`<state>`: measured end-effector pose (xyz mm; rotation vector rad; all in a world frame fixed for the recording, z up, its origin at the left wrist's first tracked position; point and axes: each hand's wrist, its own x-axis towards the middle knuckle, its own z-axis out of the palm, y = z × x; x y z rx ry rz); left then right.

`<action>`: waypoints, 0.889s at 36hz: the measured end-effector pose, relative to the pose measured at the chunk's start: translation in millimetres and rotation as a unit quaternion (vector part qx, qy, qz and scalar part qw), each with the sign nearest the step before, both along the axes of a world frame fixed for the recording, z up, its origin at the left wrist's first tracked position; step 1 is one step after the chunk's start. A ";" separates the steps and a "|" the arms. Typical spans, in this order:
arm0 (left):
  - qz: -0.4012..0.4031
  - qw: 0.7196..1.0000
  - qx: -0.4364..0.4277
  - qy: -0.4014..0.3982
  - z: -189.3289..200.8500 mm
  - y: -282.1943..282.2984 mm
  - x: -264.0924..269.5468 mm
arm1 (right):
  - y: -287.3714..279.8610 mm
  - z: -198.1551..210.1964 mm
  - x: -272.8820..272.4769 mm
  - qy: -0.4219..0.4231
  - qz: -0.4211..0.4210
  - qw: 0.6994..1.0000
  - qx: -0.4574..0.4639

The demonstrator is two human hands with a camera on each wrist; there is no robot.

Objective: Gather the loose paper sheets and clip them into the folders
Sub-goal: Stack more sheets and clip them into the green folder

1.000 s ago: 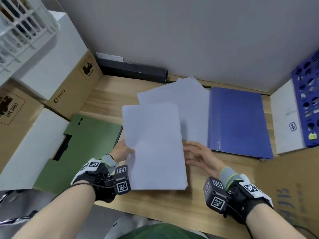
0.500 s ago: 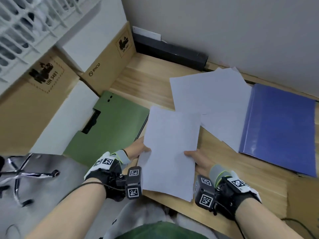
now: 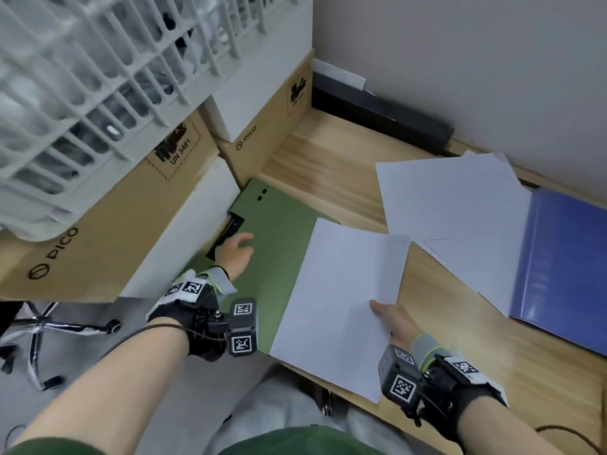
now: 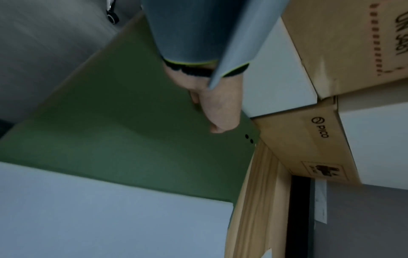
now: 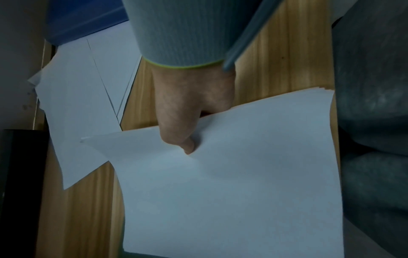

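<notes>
Left hand [image 3: 235,254] now off the sheets [image 3: 341,310], fingers loose over green folder [image 3: 279,238], right hand [image 3: 395,320] pinching sheets, boxes [image 3: 138,211] alongside

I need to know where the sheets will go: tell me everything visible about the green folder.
The green folder lies flat at the desk's left front corner, against the cardboard boxes. Matte card-like cover, two small dark holes at its far corner, a black clip on its left edge. The left hand reaches over the clip; held paper sheets overlap its right side.
</notes>
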<state>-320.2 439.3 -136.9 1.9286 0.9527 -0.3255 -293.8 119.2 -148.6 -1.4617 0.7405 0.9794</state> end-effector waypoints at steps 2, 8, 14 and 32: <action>0.004 1.000 0.003 -0.002 0.2 13.5 -3.5 | 12.3 -0.3 -1.7 0.000 -0.005 1.000 0.000; -0.015 1.000 -0.001 0.021 -0.5 29.0 -9.0 | 50.1 -0.5 -5.0 0.003 -0.022 1.000 0.016; -0.012 0.999 -0.002 0.041 17.3 41.0 -2.5 | 76.3 -13.3 -13.5 -0.011 -0.054 0.998 0.013; -0.021 0.994 0.051 0.092 16.8 37.7 3.8 | 60.7 -18.5 -26.4 -0.022 -0.100 0.993 0.060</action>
